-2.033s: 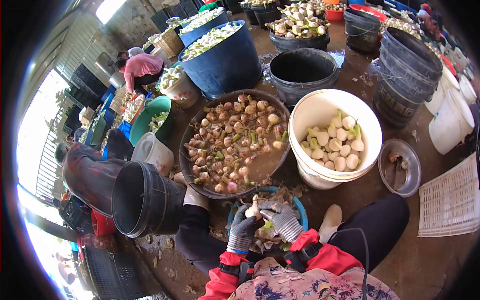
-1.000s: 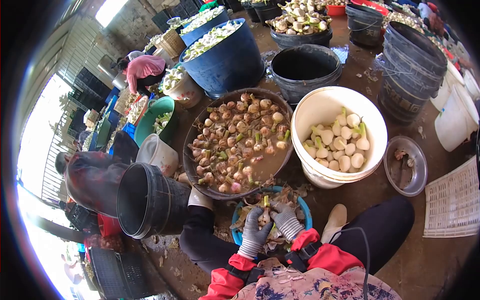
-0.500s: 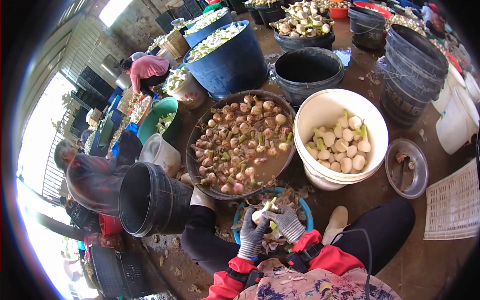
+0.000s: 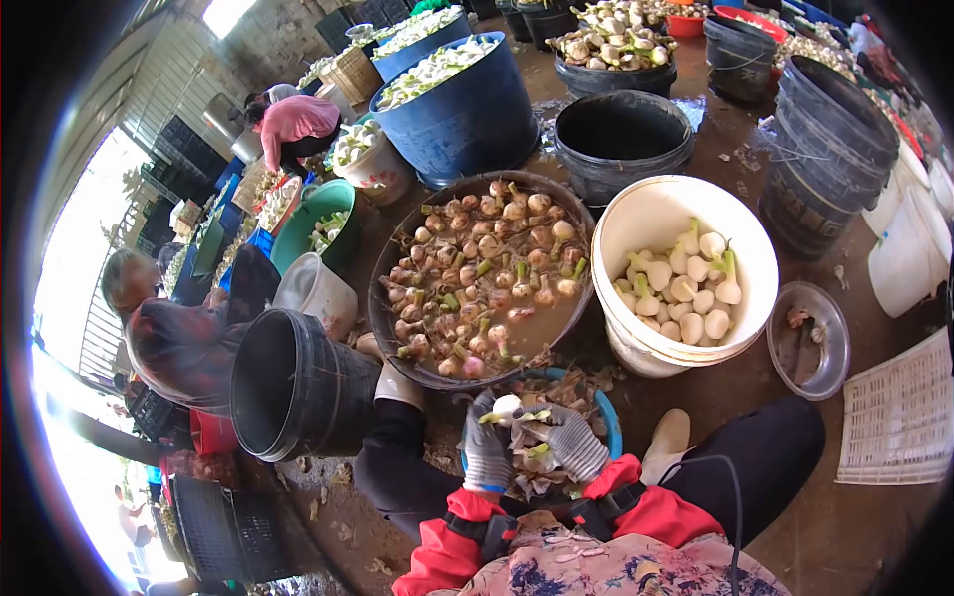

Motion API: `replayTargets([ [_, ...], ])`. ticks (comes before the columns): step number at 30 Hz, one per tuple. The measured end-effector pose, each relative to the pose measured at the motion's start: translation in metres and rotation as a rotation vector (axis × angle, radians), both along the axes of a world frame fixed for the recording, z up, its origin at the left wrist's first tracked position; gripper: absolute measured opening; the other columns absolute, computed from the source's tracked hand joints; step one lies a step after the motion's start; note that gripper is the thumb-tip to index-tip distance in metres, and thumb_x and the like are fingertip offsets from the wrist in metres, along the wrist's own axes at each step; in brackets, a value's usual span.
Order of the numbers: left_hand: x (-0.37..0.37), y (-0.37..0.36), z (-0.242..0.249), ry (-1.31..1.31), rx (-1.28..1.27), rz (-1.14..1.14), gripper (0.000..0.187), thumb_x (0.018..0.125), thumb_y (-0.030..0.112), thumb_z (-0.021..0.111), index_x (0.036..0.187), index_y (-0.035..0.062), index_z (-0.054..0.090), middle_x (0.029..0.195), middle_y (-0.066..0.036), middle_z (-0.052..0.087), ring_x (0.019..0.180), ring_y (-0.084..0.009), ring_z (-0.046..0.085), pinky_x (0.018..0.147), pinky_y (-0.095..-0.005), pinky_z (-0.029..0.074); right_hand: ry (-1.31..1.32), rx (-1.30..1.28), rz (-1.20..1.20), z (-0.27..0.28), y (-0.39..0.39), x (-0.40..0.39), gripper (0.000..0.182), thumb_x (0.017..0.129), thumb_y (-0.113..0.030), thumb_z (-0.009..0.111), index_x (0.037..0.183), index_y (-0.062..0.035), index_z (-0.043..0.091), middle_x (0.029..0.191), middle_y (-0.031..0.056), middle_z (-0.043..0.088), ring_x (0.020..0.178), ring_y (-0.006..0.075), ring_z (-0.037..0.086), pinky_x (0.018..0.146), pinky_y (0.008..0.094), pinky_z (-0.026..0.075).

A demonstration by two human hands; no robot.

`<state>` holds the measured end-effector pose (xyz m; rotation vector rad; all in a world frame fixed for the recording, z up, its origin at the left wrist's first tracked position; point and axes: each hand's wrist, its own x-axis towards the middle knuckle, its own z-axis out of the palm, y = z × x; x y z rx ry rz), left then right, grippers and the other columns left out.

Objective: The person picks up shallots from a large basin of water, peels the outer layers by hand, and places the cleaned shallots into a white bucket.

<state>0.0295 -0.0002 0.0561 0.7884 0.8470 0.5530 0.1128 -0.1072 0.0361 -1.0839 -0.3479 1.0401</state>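
Observation:
My left hand, in a grey striped glove, closes around a white garlic bulb with a short green stem. Beside it, my right hand, gloved the same way, pinches pale garlic skin close to the bulb. Both hands are over a blue-rimmed basin filled with loose peelings. Just beyond them, a wide dark tub holds unpeeled garlic bulbs in brownish water. At its right, a white bucket contains peeled white bulbs.
A clear plastic bowl and a white crate lie right of my knee. Tipped black buckets stand at left, near a seated person. An open black tub and a full blue tub are farther back.
The bulb now shows whiter and sits higher in my left hand, which has turned upward. My right hand has drawn slightly away from the bulb with pale skin in its fingers.

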Motion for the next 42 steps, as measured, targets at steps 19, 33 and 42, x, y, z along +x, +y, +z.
replayTargets([
  [19, -0.039, 0.007, 0.013, -0.085, 0.113, -0.088, 0.046, 0.090, 0.045, 0.052, 0.112, 0.0048, 0.050, 0.103, -0.011, 0.058, 0.098, -0.0238, 0.056, 0.082, -0.0371, 0.049, 0.085, -0.064, -0.093, 0.010, -0.013, 0.014, 0.014, 0.087, -0.008, 0.056, 0.096, -0.0008, 0.063, 0.086, 0.0063, 0.065, 0.074, 0.0145, 0.061, 0.071, 0.0258, 0.050],
  [33, -0.066, 0.026, -0.002, -0.291, -0.140, 0.046, 0.027, 0.084, 0.014, 0.065, 0.108, 0.0018, 0.058, 0.112, -0.015, 0.059, 0.103, -0.0242, 0.058, 0.090, -0.0374, 0.049, -0.818, -0.309, 0.177, -0.021, -0.001, 0.002, 0.031, 0.082, -0.013, 0.064, 0.111, -0.0034, 0.060, 0.101, 0.0140, 0.064, 0.097, 0.0225, 0.061, 0.083, 0.0311, 0.048],
  [42, -0.054, 0.010, -0.005, 0.123, 0.255, -0.184, 0.027, 0.084, 0.005, 0.065, 0.109, 0.0007, 0.058, 0.101, -0.006, 0.060, 0.093, -0.0150, 0.058, 0.085, -0.0277, 0.047, -0.442, -0.168, -0.067, -0.009, 0.001, -0.002, 0.038, 0.082, -0.004, 0.063, 0.119, -0.0022, 0.055, 0.111, 0.0123, 0.063, 0.099, 0.0203, 0.061, 0.089, 0.0283, 0.047],
])
